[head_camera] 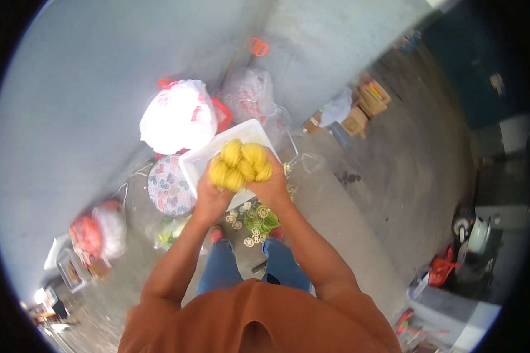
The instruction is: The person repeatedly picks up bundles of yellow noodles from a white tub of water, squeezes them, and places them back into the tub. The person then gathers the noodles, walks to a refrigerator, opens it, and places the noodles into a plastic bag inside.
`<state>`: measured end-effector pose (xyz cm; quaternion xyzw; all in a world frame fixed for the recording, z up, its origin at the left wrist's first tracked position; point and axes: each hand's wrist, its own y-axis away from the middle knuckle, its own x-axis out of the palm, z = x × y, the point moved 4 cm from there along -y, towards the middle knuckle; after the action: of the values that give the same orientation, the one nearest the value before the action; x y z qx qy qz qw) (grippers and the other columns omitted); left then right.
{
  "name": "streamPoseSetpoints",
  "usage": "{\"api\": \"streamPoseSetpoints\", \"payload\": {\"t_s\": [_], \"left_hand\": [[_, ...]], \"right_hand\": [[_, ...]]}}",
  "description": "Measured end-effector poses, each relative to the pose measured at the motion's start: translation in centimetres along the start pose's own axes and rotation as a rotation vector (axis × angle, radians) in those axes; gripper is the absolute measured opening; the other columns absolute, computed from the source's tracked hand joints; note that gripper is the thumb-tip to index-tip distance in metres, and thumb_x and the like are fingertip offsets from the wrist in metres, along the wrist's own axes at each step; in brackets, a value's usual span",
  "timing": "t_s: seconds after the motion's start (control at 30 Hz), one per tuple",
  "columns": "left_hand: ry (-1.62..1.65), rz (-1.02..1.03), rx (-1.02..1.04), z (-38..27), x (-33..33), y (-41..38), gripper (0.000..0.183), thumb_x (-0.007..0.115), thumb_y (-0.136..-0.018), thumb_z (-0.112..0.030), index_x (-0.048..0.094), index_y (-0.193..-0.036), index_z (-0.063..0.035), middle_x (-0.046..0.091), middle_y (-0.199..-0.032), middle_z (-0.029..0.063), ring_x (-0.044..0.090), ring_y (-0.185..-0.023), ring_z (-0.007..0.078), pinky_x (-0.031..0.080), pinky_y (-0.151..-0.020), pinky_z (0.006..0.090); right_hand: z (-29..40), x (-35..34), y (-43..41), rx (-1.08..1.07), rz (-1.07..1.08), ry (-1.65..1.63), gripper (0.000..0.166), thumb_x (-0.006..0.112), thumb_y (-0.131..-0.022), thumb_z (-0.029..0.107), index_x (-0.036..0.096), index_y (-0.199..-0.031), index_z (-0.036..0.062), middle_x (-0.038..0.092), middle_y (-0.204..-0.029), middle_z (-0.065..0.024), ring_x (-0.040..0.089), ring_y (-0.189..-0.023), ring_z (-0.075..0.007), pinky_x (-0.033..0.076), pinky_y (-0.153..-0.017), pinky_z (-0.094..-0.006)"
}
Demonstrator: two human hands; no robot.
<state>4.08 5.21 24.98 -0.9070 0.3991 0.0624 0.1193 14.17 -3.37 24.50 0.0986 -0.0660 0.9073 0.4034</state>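
Note:
A cluster of yellow stranded bundles (240, 164), like noodles or yarn, is held up between my two hands. Its left side rests in my left hand (214, 194), with the fingers mostly hidden beneath it. On the other side, my right hand (271, 183) cups it from below and the right. Beneath my hands stands a white plastic tub (193, 164), whose inside is partly covered by them. Lotus root slices (248, 242) and a green leaf (269, 220) lie on the floor near my feet.
A round heart-patterned seat (170, 185) stands left of the tub. Behind it sits a full white plastic bag (179, 117); a clear plastic bag (249, 90) leans by the wall. Cardboard boxes (364, 110) lie farther right. Red and white bags (99, 231) are at left.

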Motion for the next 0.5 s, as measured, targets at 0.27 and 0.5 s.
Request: {"api": "streamPoseSetpoints", "payload": {"t_s": [0.27, 0.5], "left_hand": [[0.054, 0.157, 0.001, -1.1, -0.2, -0.5, 0.050, 0.063, -0.076, 0.000, 0.044, -0.123, 0.0005, 0.058, -0.109, 0.0085, 0.055, -0.101, 0.0173, 0.043, -0.088, 0.0293], [0.081, 0.292, -0.065, -2.0, 6.7, 0.3, 0.049, 0.068, -0.076, -0.005, 0.047, -0.120, 0.0003, 0.059, -0.108, 0.0087, 0.056, -0.098, 0.0168, 0.044, -0.085, 0.0286]], "right_hand": [[-1.2, -0.4, 1.2, -0.067, -0.108, -0.134, 0.062, 0.072, -0.057, -0.009, 0.051, -0.114, 0.0042, 0.058, -0.105, -0.0022, 0.053, -0.097, -0.0111, 0.045, -0.086, -0.0261], [0.5, -7.4, 3.8, 0.088, -0.226, -0.204, 0.065, 0.073, -0.057, -0.007, 0.050, -0.117, 0.0046, 0.058, -0.105, -0.0025, 0.054, -0.096, -0.0114, 0.046, -0.084, -0.0270]]}}
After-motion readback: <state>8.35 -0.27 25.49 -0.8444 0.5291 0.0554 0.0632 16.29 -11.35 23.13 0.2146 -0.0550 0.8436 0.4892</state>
